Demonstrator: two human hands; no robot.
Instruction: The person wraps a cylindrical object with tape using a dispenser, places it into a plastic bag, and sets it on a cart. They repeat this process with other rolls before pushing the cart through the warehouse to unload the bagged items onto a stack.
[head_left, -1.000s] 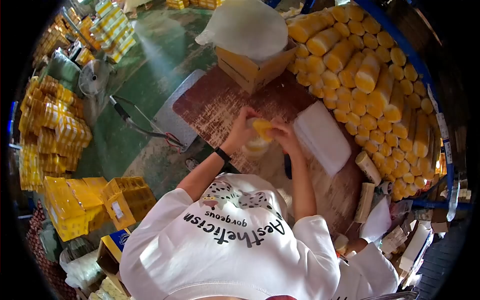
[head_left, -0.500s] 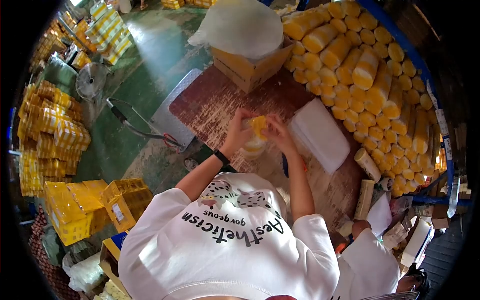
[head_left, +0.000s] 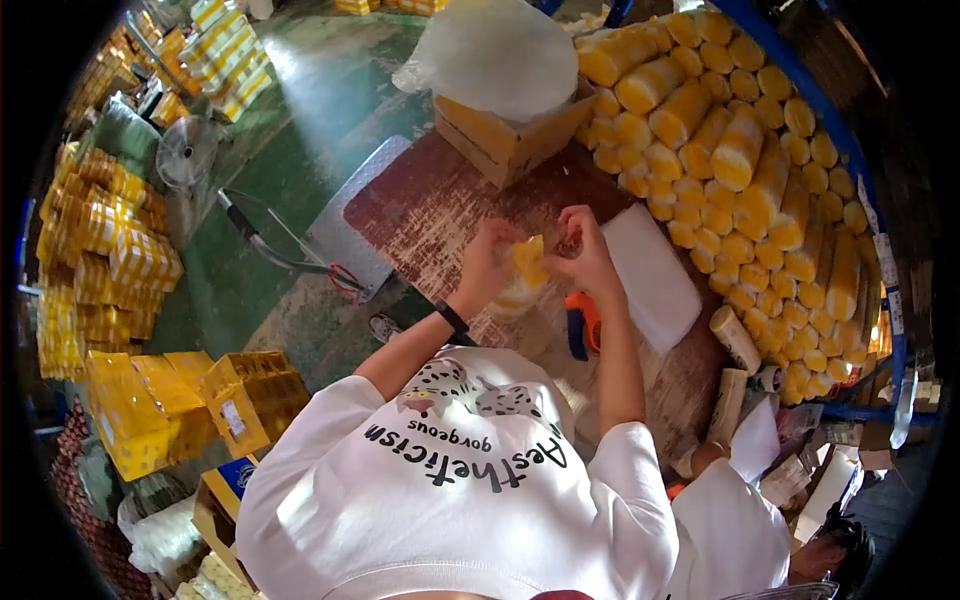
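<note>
Over the worn brown table (head_left: pixel 430 205), my left hand (head_left: pixel 487 262) and my right hand (head_left: pixel 582 255) both grip a yellow roll in clear wrapping (head_left: pixel 522 275). The left hand holds its left side and the right hand pinches the wrap at the top right. A black band sits on my left wrist. An orange and blue tape dispenser (head_left: pixel 582 325) lies on the table just under my right forearm. A stack of white sheets (head_left: pixel 650 270) lies to the right of my hands.
A yellow carton (head_left: pixel 505 135) lined with a clear bag stands at the table's far edge. A big heap of yellow rolls (head_left: pixel 745 170) fills the right side. Yellow boxes (head_left: pixel 180 400) and stacked packs (head_left: pixel 100 240) stand on the green floor at left. Another person's white sleeve (head_left: pixel 730 520) is at lower right.
My right hand has lifted up and away from the table, which uncovers the tape dispenser beneath my forearm. The roll stays between both hands.
</note>
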